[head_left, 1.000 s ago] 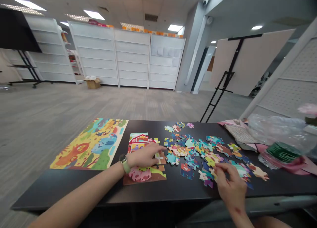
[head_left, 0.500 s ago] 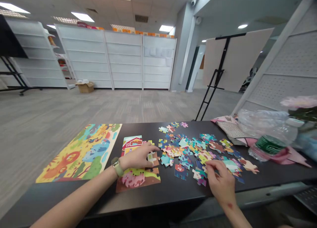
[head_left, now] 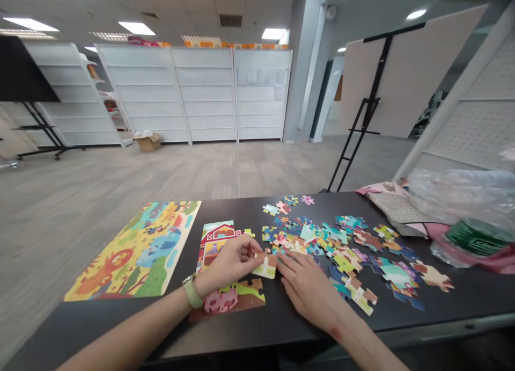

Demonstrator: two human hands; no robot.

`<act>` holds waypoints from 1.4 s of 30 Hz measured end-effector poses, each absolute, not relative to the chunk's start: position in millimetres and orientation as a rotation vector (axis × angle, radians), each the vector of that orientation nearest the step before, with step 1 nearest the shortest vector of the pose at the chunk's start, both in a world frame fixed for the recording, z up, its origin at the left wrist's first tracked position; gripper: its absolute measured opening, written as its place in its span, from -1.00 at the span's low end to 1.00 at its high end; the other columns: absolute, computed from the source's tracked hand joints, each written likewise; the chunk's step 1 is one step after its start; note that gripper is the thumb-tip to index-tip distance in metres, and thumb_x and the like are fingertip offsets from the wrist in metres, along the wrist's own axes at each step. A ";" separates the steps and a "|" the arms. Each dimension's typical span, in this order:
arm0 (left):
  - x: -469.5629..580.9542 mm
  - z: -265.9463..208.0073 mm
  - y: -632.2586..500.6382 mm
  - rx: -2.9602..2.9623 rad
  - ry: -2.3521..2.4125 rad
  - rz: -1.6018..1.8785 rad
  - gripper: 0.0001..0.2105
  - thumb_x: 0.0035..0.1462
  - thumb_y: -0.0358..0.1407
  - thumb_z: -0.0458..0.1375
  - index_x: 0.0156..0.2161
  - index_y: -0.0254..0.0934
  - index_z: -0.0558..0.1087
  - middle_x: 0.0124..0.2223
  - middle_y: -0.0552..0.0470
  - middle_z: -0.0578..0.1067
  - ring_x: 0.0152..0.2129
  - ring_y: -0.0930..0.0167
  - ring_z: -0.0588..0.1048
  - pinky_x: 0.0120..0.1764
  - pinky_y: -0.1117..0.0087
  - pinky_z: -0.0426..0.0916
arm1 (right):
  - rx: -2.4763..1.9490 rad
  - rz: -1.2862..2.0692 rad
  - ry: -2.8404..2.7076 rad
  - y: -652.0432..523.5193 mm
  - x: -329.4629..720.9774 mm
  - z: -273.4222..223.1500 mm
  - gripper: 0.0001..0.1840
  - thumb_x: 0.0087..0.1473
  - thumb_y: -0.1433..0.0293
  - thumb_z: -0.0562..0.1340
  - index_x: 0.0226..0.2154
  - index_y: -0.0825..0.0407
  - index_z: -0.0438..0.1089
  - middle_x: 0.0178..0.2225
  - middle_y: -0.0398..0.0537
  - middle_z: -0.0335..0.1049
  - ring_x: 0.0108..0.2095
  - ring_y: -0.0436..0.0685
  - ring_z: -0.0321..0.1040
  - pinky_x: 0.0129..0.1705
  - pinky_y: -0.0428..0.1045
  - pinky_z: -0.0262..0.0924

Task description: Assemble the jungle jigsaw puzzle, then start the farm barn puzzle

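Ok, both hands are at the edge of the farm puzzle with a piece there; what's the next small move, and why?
Probably slide the piece left and press it into the assembled section. The left hand pinches it at that section's right edge, the right hand lies flat beside it, and it seems not seated yet.

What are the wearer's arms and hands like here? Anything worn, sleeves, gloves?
Both forearms are bare: no sleeves and no gloves in view. The left hand has a watch with a pale green strap at its wrist. The right hand wears nothing, with a small reddish mark near its wrist.
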State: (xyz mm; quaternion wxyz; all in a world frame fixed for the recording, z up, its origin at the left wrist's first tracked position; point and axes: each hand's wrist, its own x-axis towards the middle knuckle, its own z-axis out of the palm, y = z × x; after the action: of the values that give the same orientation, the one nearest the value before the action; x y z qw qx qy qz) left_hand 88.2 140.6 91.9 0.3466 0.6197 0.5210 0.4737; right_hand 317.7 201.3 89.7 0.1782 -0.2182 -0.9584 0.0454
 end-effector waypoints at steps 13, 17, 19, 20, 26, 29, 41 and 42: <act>94.5 107.6 120.0 2.134 1.471 0.811 -0.94 0.12 -0.43 0.12 -0.35 -0.24 0.40 -0.36 0.08 0.44 -0.41 0.42 0.44 -0.31 0.39 0.32 | -0.836 0.694 -2.407 169.0 305.4 83.0 -0.64 0.27 0.41 0.05 0.09 0.02 0.30 -0.16 0.02 0.53 -0.21 0.18 0.49 -0.16 0.07 0.36; 89.5 110.9 122.0 2.360 1.523 0.657 -0.86 0.11 -0.48 0.06 -0.27 -0.22 0.41 -0.30 0.06 0.45 -0.34 0.38 0.44 -0.24 0.36 0.29 | -0.760 0.400 -2.418 170.4 304.7 72.3 -0.62 0.22 0.47 0.08 0.09 0.08 0.30 -0.09 0.13 0.48 -0.08 0.28 0.40 -0.02 0.20 0.27; 87.8 109.5 122.3 2.402 1.506 0.624 -0.86 0.12 -0.47 0.06 -0.25 -0.21 0.41 -0.27 0.05 0.46 -0.30 0.36 0.44 -0.23 0.36 0.29 | -0.778 0.341 -2.420 170.4 305.1 72.5 -0.64 0.19 0.47 0.11 0.05 0.07 0.32 -0.14 0.11 0.48 -0.12 0.28 0.38 -0.04 0.21 0.24; 87.0 108.2 122.4 2.428 1.496 0.606 -0.87 0.12 -0.45 0.07 -0.24 -0.21 0.41 -0.26 0.04 0.46 -0.28 0.35 0.44 -0.23 0.36 0.29 | -0.782 0.330 -2.417 170.1 305.0 73.5 -0.65 0.17 0.47 0.12 0.02 0.07 0.33 -0.14 0.09 0.48 -0.12 0.28 0.37 -0.05 0.20 0.22; 82.7 103.7 123.4 2.554 1.440 0.511 -0.86 0.11 -0.36 0.13 -0.19 -0.21 0.40 -0.27 0.02 0.45 -0.29 0.31 0.44 -0.21 0.33 0.31 | -0.805 0.355 -2.425 167.9 301.9 80.2 -0.70 0.09 0.49 0.17 -0.09 0.02 0.37 -0.17 0.00 0.49 -0.14 0.24 0.35 -0.04 0.17 0.11; 81.8 105.4 123.4 2.593 1.420 0.481 -0.84 0.07 -0.35 0.14 -0.19 -0.20 0.40 -0.28 0.03 0.45 -0.29 0.30 0.44 -0.20 0.32 0.31 | -0.835 0.361 -2.450 168.3 301.1 80.7 -0.72 0.03 0.50 0.19 -0.15 0.01 0.38 -0.20 -0.04 0.48 -0.15 0.23 0.34 -0.05 0.15 0.08; 83.7 106.5 119.2 2.761 1.429 0.448 -0.91 0.12 -0.34 0.12 -0.23 -0.20 0.41 -0.32 0.05 0.44 -0.34 0.33 0.45 -0.28 0.34 0.28 | -0.939 0.240 -2.424 167.9 296.9 76.7 -0.93 0.08 0.34 0.27 -0.34 -0.02 0.41 -0.31 -0.08 0.42 -0.19 0.21 0.30 -0.13 0.09 0.03; 84.1 107.3 118.5 2.776 1.426 0.439 -0.93 0.15 -0.33 0.11 -0.24 -0.20 0.41 -0.32 0.04 0.44 -0.34 0.32 0.45 -0.27 0.34 0.28 | -0.937 0.237 -2.413 167.9 296.5 76.4 -0.93 0.07 0.33 0.27 -0.35 -0.02 0.41 -0.31 -0.08 0.41 -0.19 0.21 0.29 -0.12 0.10 0.03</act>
State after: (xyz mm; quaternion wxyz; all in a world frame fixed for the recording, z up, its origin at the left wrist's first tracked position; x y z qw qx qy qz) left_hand 84.1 118.5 107.3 -0.0050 0.8808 0.4526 0.1393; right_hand 296.5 167.9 76.4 0.2677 -0.3472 -0.8945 0.0878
